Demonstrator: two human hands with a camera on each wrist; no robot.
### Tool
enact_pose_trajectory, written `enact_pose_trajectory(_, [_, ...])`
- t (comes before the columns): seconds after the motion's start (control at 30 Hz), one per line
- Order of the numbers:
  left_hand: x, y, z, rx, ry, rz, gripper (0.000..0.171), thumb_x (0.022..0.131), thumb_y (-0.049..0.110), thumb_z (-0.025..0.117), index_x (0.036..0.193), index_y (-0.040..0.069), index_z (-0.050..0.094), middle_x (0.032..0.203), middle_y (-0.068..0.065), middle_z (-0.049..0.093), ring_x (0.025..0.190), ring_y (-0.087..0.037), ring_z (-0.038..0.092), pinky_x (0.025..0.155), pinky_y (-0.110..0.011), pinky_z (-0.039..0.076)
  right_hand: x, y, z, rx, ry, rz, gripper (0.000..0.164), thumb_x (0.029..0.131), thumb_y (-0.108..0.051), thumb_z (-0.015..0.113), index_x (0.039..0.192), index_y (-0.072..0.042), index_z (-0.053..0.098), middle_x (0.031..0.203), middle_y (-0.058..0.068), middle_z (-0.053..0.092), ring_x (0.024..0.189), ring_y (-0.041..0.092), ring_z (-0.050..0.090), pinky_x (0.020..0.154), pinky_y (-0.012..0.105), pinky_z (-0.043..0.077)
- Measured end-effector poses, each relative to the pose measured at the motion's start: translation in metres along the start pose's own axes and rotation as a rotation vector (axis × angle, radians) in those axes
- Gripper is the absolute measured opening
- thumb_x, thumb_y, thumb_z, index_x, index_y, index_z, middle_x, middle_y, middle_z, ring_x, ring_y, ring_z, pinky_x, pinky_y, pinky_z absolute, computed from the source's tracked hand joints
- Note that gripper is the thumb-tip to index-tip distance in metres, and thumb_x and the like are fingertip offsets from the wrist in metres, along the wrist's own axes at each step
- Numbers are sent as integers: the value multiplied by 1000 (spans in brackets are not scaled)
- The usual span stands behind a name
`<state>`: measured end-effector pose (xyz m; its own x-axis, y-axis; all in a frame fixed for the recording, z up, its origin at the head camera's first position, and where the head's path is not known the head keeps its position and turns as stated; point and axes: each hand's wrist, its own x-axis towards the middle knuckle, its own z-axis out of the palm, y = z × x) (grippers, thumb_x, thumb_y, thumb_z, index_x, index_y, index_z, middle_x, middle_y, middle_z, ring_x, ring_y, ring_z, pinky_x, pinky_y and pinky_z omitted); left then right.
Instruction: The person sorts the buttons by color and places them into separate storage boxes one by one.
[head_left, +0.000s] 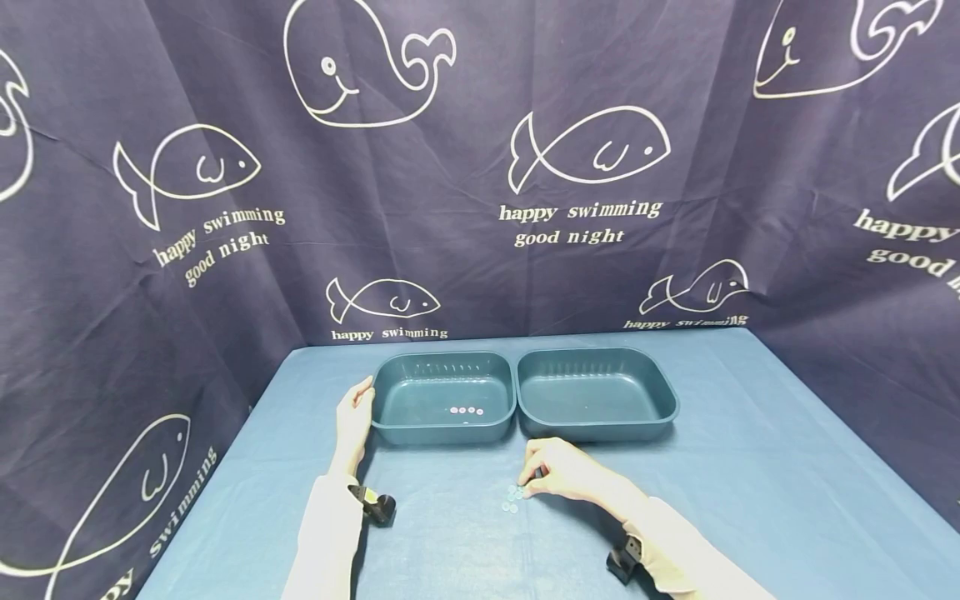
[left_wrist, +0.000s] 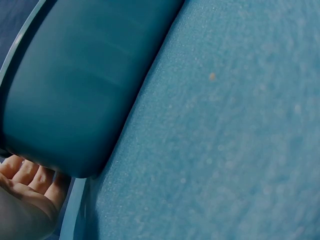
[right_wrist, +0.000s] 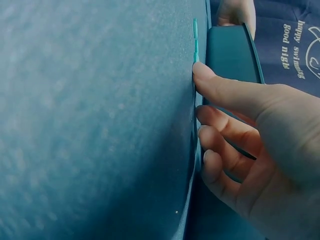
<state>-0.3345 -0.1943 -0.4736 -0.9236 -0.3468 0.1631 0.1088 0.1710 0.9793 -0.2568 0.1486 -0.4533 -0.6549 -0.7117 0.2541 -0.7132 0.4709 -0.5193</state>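
On the surface [head_left: 450, 542], small clear discs [head_left: 513, 508] lie close together beside the right hand [head_left: 566, 473], and I think one careless touch could scatter them or lift two at once; its fingers are bent, with the thumb down at the discs, but whether it pinches one I cannot tell. Farther, the left hand [head_left: 352, 423] rests with loose fingers against the left tray [head_left: 442, 435], where too strong a push might shift the pale discs [head_left: 462, 410] inside.
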Motion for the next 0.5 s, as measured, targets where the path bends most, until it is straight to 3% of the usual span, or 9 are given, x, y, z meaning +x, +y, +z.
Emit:
enact_pose_trajectory(0.33, [-1, 0, -1, 3, -3, 1, 38, 96, 7, 45, 132, -5, 48, 136, -25, 48, 127, -36, 45, 109, -44, 35, -2, 1, 0, 39, 3, 2, 9, 68, -8, 78, 76, -9, 74, 73, 3, 60, 63, 14, 56, 57, 10, 43])
enact_pose_trajectory(0.5, [-1, 1, 0, 2, 0, 12, 37, 96, 6, 45, 131, -6, 49, 136, -25, 48, 127, -36, 46, 109, -44, 35, -2, 1, -1, 35, 19, 22, 9, 68, -9, 78, 76, -9, 74, 72, 1, 59, 61, 9, 54, 56, 10, 42])
